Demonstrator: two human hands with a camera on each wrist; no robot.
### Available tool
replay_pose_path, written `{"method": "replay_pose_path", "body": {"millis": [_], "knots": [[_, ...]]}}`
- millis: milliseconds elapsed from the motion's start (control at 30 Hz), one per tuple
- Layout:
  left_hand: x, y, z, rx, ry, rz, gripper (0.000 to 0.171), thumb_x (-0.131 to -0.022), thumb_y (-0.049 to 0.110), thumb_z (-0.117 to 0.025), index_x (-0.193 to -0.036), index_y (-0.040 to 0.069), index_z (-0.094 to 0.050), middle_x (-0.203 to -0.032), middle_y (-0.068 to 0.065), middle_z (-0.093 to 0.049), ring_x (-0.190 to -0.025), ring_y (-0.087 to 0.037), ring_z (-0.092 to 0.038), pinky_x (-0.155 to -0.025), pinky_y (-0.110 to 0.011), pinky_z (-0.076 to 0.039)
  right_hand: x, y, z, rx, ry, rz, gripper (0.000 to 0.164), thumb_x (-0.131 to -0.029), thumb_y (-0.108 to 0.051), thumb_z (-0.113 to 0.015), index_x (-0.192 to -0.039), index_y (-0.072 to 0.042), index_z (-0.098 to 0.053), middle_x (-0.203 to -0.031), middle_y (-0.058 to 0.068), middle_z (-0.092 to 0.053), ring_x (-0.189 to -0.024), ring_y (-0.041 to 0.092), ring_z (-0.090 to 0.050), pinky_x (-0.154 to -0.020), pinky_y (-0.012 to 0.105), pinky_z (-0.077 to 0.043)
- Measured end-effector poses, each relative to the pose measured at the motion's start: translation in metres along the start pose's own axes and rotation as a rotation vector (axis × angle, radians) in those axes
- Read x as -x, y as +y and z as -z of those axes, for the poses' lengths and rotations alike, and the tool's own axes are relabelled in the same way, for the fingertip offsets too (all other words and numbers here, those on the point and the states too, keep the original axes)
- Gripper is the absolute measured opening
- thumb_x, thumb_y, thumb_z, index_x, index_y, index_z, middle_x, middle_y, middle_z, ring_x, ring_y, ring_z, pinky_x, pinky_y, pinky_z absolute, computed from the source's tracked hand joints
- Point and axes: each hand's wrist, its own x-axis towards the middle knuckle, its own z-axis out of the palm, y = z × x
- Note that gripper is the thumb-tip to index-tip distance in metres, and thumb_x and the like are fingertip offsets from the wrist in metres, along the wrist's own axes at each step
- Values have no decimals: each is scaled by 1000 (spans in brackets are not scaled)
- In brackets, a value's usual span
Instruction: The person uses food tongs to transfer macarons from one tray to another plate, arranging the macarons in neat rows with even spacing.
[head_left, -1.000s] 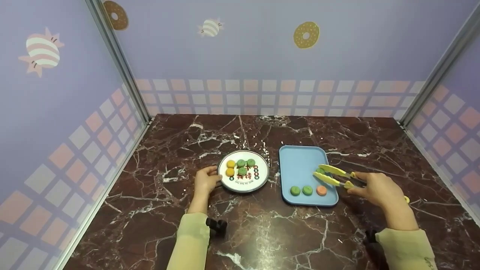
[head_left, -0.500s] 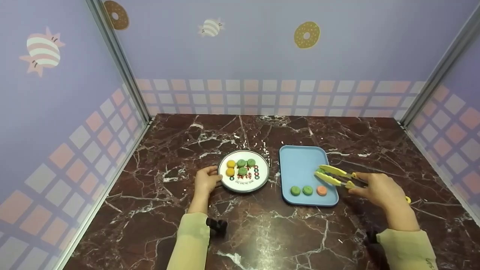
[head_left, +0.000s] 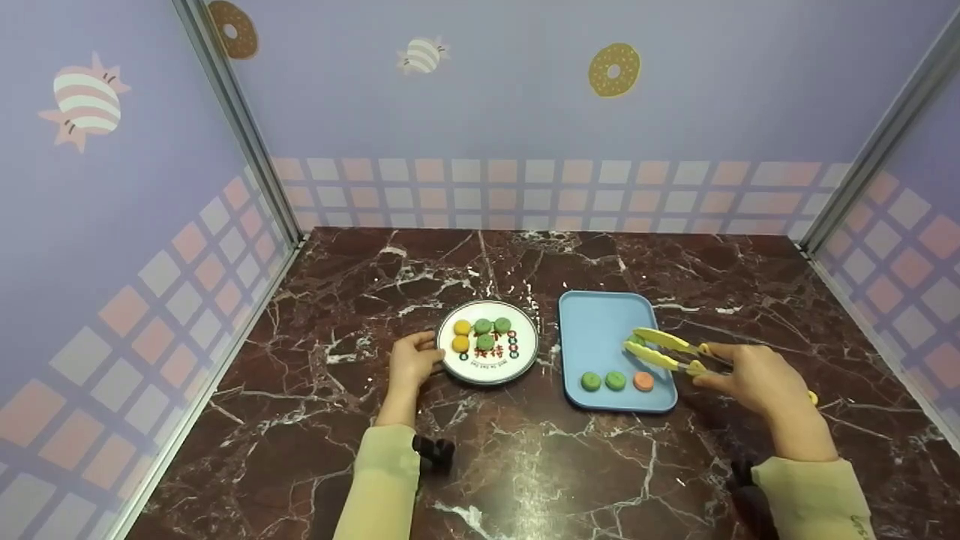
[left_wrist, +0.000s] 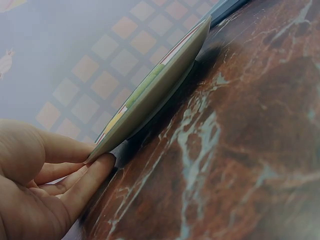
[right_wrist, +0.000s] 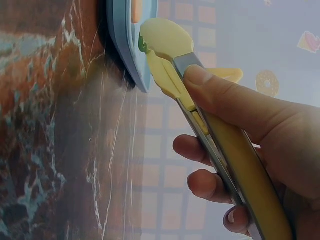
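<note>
My left hand [head_left: 411,365] pinches the left rim of a round white plate [head_left: 525,352], thumb above and fingers under the edge in the left wrist view. Two yellow discs [head_left: 460,335] and several green discs [head_left: 485,342] lie on the plate. My right hand [head_left: 765,379] grips yellow-tipped metal tongs [head_left: 658,358], thumb on one arm and fingers round the other. The tong tips straddle a green disc [head_left: 642,342] over the blue tray [head_left: 592,319]; in the right wrist view, only a sliver of green [right_wrist: 143,45] shows between them.
Along the tray's near end lie two green discs [head_left: 615,381] and an orange disc [head_left: 643,382]. A dark marbled tabletop [head_left: 525,457] carries plate and tray. Purple patterned panels [head_left: 495,112] enclose the back and both sides.
The tong tips close in slightly around the green disc, then shift a touch left and spread a little. The left hand, plate and tray stay put.
</note>
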Motion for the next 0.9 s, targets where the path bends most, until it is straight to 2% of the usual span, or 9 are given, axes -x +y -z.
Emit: {"method": "replay_pose_path", "body": {"millis": [267, 567, 800, 900], "knots": [[0, 1, -2, 5, -10, 22, 46, -90, -9, -67, -136, -12, -59, -131, -34, -64, -110, -40, -72, -81, -34, -69, -4, -9, -1, 3, -1, 28, 68, -84, -47, -82, -137, -8, -66, -127, 28, -69, -104, 52, -67, -74, 63, -59], [-1, 0, -2, 12, -4, 22, 47, -89, -10, -67, -136, -11, -59, -130, -34, -64, -107, -40, -73, -79, -33, -69, -12, -27, -1, -14, 18, 76, 61, -85, -40, -83, -135, -8, -68, -128, 24, -70, -108, 50, -68, -82, 65, -59], [-1, -1, -2, 20, -8, 16, 47, -88, -11, -66, -135, -12, -59, -128, -35, -65, -100, -35, -75, -76, -32, -69, -19, -45, -2, -19, 10, 103, 57, -86, -37, -83, -135, -12, -69, -129, 23, -70, -107, 47, -69, -76, 60, -61], [-1, -1, -2, 21, -4, 13, 47, -87, -11, -66, -134, -13, -60, -127, -35, -65, -97, -33, -75, -76, -33, -69, -23, -54, -3, -21, 4, 114, 58, -85, -38, -83, -135, -11, -69, -129, 22, -70, -109, 46, -69, -81, 61, -61]]}}
